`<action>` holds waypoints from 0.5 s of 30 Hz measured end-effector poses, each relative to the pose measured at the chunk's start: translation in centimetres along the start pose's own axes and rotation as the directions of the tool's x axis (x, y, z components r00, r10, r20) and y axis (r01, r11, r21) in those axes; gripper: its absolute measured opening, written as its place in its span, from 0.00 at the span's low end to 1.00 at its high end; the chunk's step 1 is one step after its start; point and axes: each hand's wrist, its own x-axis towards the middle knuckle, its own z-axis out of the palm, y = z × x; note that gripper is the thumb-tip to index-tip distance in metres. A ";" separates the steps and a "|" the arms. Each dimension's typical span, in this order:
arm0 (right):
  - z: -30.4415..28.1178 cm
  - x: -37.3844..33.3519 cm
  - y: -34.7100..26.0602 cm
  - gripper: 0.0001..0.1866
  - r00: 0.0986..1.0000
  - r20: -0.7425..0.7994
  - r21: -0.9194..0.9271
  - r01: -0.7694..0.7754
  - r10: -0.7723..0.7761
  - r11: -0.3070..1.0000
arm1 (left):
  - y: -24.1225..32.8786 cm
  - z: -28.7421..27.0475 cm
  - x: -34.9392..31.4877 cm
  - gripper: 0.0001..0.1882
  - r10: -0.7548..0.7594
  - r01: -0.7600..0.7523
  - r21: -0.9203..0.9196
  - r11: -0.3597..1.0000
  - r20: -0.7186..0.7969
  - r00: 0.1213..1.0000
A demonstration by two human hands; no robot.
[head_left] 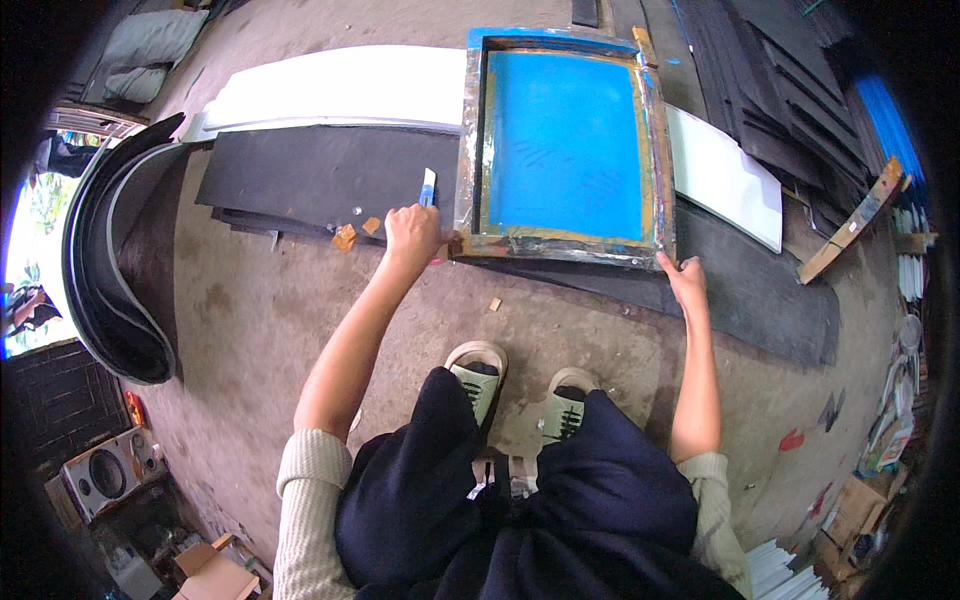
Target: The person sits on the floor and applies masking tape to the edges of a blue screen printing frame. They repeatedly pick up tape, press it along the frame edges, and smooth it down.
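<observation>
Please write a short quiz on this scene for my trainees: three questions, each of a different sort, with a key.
1. Multiple choice. What colour is the panel inside the paint-marked frame?
A) Red
B) Blue
C) Green

2. True or false: the left hand holds a slim tool with a pale tip.

3. Short answer. Which hand is at the frame's lower-right corner, as pictured?

Key: 1. B; 2. True; 3. The right hand.
</observation>
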 end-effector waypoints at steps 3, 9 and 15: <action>0.2 -1.6 -1.4 0.35 0.994 -0.078 -0.034 0.075 -0.078 0.997 | 0.9 -0.4 -0.2 0.20 0.013 -0.012 0.107 0.994 -0.012 1.000; -0.2 -2.3 -2.1 0.32 0.986 -0.120 -0.048 0.109 -0.114 0.993 | 1.7 -0.5 0.6 0.09 -0.071 0.065 0.113 0.991 0.049 0.996; -1.5 -4.4 -5.9 0.25 0.971 -0.172 -0.115 0.147 -0.165 0.982 | -0.6 0.6 -1.3 0.22 -0.035 0.031 -0.040 0.999 -0.080 0.996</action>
